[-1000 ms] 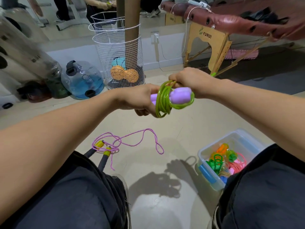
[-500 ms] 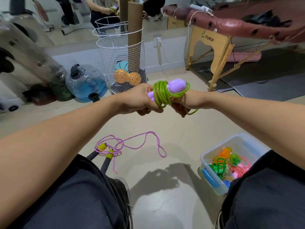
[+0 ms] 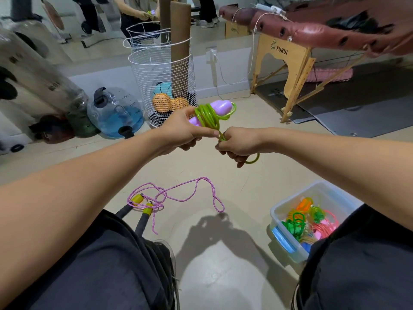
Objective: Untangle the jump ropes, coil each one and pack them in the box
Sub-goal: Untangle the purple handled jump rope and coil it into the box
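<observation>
Both hands are up in front, nearly touching. The left hand (image 3: 181, 130) is curled around the purple handles (image 3: 218, 108) of a green jump rope (image 3: 209, 117), with the cord wound in several loops around them right above its thumb. The right hand (image 3: 238, 145) is just beside it, fingers closed tight on the loose end of that same green cord, and a small loop of it pokes out below the knuckles.

Down on the floor below the left hand there's a pink jump rope (image 3: 178, 195), uncoiled and messy, with yellow collars and dark grey handles (image 3: 140, 220) lying next to the left knee. Below the right forearm, near the right knee, sits the clear plastic box (image 3: 288, 206) with a blue latch, and it's already got a bunch of coiled ropes inside, green, orange and pink.

Past the hands, a white wire basket (image 3: 163, 74) holds orange and teal balls, with a big water jug (image 3: 116, 113) to its left.
</observation>
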